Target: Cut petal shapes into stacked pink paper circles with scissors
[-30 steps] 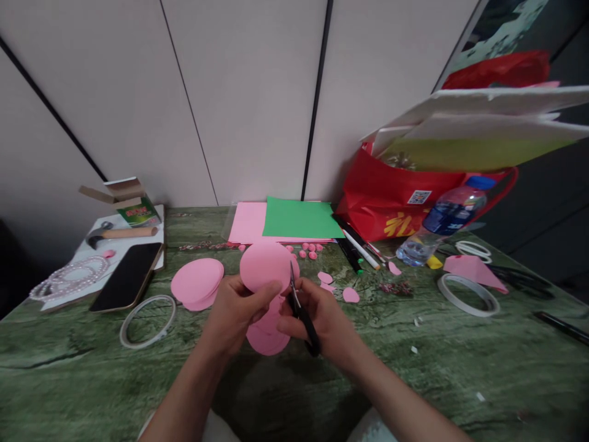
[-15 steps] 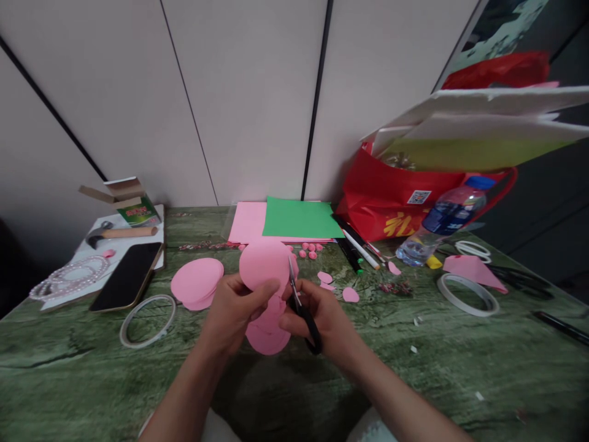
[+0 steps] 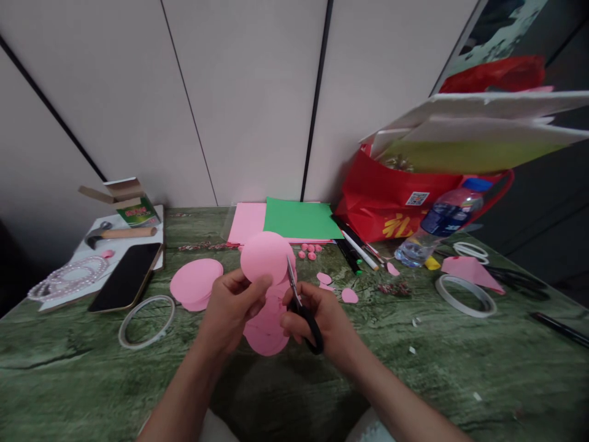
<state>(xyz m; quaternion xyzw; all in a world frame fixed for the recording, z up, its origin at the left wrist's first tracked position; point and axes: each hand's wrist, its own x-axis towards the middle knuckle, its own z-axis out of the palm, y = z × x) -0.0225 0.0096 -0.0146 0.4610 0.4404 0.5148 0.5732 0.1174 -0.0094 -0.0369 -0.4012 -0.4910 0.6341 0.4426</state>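
Observation:
My left hand (image 3: 234,302) pinches the lower edge of a pink paper circle (image 3: 264,258), held up above the table. In my right hand (image 3: 313,310) is a pair of scissors (image 3: 308,320) with black handles. Their blades point up and lie along the circle's right edge; whether they cut into it I cannot tell. Below and between my hands more pink paper circles (image 3: 267,339) lie on the table, partly hidden by my fingers. A stack of pink circles (image 3: 196,283) rests left of my left hand. Small pink offcuts (image 3: 350,296) lie right of the scissors.
Pink sheets and a green sheet (image 3: 299,219) lie at the back, beside several pens (image 3: 360,250). A red bag (image 3: 391,196) and a water bottle (image 3: 432,227) stand right. Tape rolls (image 3: 465,296) flank both sides. A phone (image 3: 126,277), hammer (image 3: 124,233) and beads (image 3: 69,279) lie left.
The held pink circle has turned and risen slightly, with my left hand shifting a little. My right hand keeps the scissors at its right edge.

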